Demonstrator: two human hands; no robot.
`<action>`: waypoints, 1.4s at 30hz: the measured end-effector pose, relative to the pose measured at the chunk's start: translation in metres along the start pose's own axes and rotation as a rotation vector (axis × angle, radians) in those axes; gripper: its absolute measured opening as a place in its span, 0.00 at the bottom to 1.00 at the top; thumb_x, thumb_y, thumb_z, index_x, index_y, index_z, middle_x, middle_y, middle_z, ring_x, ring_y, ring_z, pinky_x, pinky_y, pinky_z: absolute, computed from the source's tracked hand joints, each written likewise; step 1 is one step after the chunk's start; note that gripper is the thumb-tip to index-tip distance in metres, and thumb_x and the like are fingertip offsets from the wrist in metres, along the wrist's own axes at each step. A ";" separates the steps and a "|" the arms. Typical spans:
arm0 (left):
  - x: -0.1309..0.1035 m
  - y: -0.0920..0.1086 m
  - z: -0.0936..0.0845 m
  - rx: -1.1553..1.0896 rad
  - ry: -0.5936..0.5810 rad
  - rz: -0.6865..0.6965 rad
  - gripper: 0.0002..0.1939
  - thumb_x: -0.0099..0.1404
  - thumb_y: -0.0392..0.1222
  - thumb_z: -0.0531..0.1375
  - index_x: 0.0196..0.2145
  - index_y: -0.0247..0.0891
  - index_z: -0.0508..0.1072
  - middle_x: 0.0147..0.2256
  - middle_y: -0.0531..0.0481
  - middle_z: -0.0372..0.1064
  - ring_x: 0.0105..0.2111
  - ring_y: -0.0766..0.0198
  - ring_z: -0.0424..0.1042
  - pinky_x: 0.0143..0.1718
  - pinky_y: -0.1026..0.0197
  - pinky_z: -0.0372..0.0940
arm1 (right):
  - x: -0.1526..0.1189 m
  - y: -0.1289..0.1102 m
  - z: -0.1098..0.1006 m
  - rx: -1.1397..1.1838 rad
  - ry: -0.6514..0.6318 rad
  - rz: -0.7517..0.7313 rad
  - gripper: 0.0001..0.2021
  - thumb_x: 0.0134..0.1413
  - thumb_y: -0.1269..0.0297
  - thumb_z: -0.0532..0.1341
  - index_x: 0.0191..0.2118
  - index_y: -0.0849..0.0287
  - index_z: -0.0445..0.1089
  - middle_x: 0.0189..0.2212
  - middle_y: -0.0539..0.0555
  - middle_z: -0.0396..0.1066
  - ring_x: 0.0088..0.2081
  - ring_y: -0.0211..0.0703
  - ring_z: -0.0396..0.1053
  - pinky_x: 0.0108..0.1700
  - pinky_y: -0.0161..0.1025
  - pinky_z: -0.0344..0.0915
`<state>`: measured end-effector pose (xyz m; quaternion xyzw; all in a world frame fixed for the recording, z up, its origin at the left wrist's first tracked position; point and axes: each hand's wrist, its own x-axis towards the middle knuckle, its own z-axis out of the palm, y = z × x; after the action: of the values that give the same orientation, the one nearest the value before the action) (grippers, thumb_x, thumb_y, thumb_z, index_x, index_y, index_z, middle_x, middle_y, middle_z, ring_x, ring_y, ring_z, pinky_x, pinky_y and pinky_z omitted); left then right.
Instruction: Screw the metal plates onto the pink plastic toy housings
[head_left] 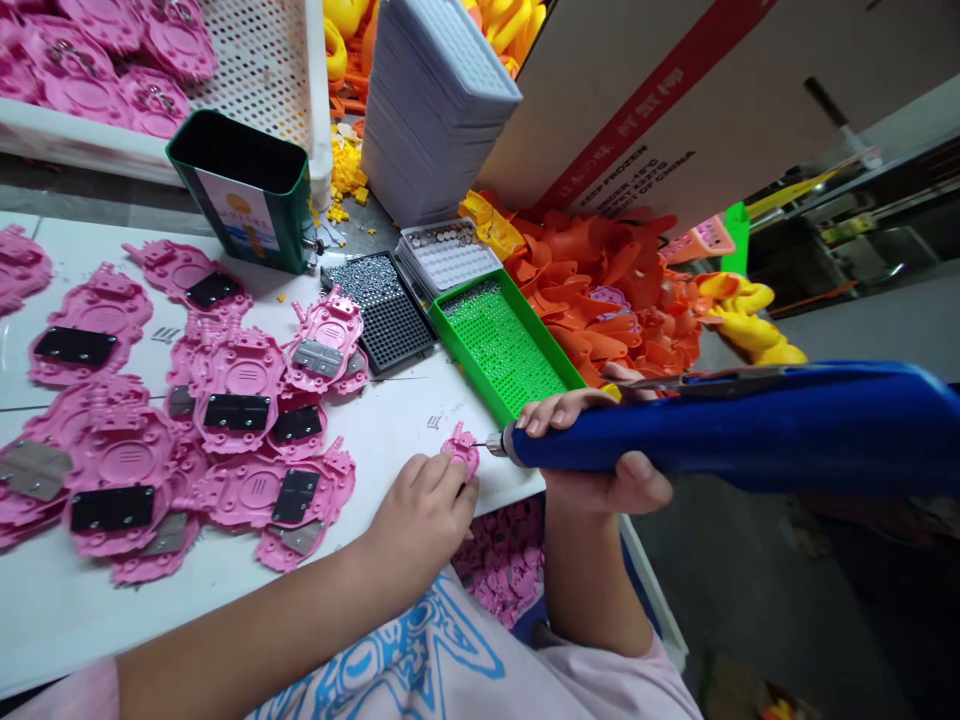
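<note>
My right hand (592, 470) is wrapped round a blue electric screwdriver (712, 430), its thin bit pointing left. The bit's tip meets or nearly meets a small pink plastic part (462, 450) at the table's edge. That part is pressed down by the closed fingers of my left hand (427, 510), which cover some of it. Just beyond my hands lies a green tray (517, 345) of small screws in rows. Left of my hands, pink plastic housings (247, 370) lie in overlapping piles, many with black or grey plates screwed on.
A black screw tray (382, 310), a white tray (450, 255), a green tin (247, 210) and a white tray stack (435, 110) stand behind. Orange parts (600, 280) are heaped against a cardboard box (675, 110). Pink parts (502, 560) fill a container below the table edge.
</note>
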<state>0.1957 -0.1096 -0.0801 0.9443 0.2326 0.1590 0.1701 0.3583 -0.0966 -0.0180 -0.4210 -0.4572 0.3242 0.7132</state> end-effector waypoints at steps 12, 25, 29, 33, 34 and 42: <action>0.001 0.001 0.002 0.030 0.008 0.011 0.12 0.66 0.37 0.56 0.45 0.32 0.71 0.41 0.42 0.71 0.43 0.53 0.69 0.40 0.52 0.63 | -0.004 0.000 0.000 -0.005 -0.061 0.004 0.15 0.41 0.52 0.62 0.36 0.53 0.69 0.22 0.48 0.67 0.22 0.39 0.66 0.28 0.40 0.66; -0.004 0.001 0.006 0.123 -0.047 0.071 0.16 0.68 0.35 0.54 0.51 0.31 0.70 0.49 0.40 0.70 0.53 0.50 0.64 0.47 0.51 0.60 | -0.003 0.005 0.004 -0.041 -0.091 0.012 0.18 0.39 0.49 0.63 0.36 0.54 0.66 0.21 0.46 0.66 0.19 0.40 0.65 0.23 0.41 0.65; -0.005 0.000 0.008 0.139 -0.009 0.065 0.15 0.68 0.36 0.53 0.51 0.32 0.71 0.50 0.42 0.69 0.53 0.50 0.64 0.47 0.52 0.60 | -0.001 0.004 0.003 -0.066 -0.132 0.044 0.17 0.39 0.47 0.63 0.31 0.55 0.67 0.21 0.47 0.65 0.21 0.39 0.65 0.25 0.41 0.66; -0.008 0.001 0.009 0.127 -0.008 0.054 0.16 0.68 0.36 0.53 0.53 0.33 0.68 0.48 0.42 0.71 0.52 0.52 0.66 0.47 0.51 0.59 | 0.008 -0.005 0.003 -0.034 -0.075 0.024 0.15 0.41 0.48 0.60 0.32 0.53 0.69 0.20 0.46 0.65 0.19 0.38 0.65 0.24 0.40 0.65; -0.008 0.001 0.009 0.117 -0.001 0.051 0.17 0.68 0.36 0.53 0.53 0.33 0.68 0.47 0.42 0.71 0.51 0.52 0.66 0.47 0.51 0.59 | 0.012 -0.008 0.003 -0.030 -0.013 0.003 0.14 0.41 0.49 0.59 0.32 0.52 0.69 0.20 0.46 0.65 0.19 0.38 0.64 0.23 0.40 0.65; -0.009 0.002 0.005 0.018 0.059 0.019 0.16 0.67 0.38 0.54 0.52 0.37 0.70 0.45 0.43 0.72 0.50 0.50 0.67 0.48 0.50 0.57 | 0.054 0.001 -0.008 -0.034 0.267 -0.052 0.11 0.43 0.53 0.57 0.31 0.54 0.66 0.21 0.45 0.66 0.20 0.35 0.66 0.25 0.36 0.66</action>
<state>0.1911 -0.1174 -0.0858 0.9429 0.2299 0.1863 0.1529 0.3859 -0.0530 -0.0005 -0.4605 -0.3746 0.2389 0.7685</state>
